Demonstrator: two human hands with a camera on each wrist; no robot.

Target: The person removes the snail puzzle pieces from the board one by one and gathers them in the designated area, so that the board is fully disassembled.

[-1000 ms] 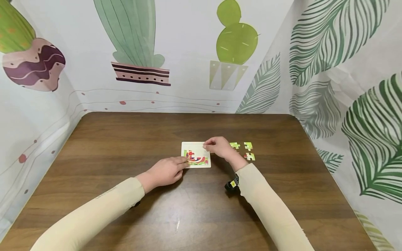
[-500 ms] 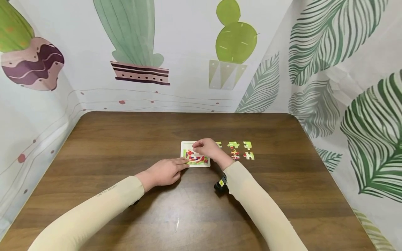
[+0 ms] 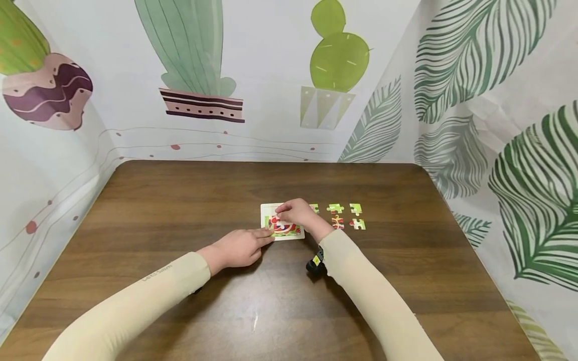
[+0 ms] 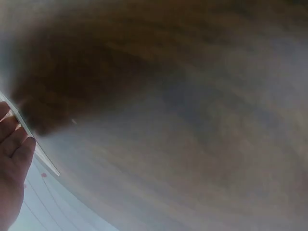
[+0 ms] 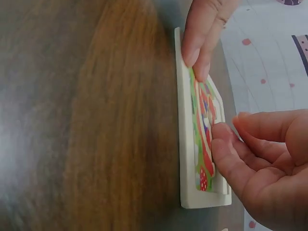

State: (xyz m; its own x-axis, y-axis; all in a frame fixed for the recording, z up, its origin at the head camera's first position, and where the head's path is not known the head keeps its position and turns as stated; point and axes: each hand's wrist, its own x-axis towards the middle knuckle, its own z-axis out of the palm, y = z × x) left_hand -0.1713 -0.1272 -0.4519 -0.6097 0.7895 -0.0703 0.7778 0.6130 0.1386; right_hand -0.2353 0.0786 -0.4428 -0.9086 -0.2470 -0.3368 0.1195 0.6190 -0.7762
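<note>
A white puzzle tray lies on the table, partly filled with a red, green and purple picture. My left hand rests its straight fingers on the tray's left side; in the right wrist view, those fingers touch the picture's edge. Over the tray's upper part, my right hand has thumb and fingers bent together, seemingly pinching a puzzle piece mostly hidden by the fingers. In the right wrist view, the right hand's fingertips meet the tray beside the assembled pieces. Only part of the left hand shows in the left wrist view.
To the right of the tray lie several loose puzzle pieces in two rows, among them a green piece, a red one and a corner piece. The brown table meets a patterned wall at the back.
My right hand has moved left from the tray's right edge to over its middle, uncovering loose pieces behind it. It has barely moved in the last half second. The left hand stays on the tray.
</note>
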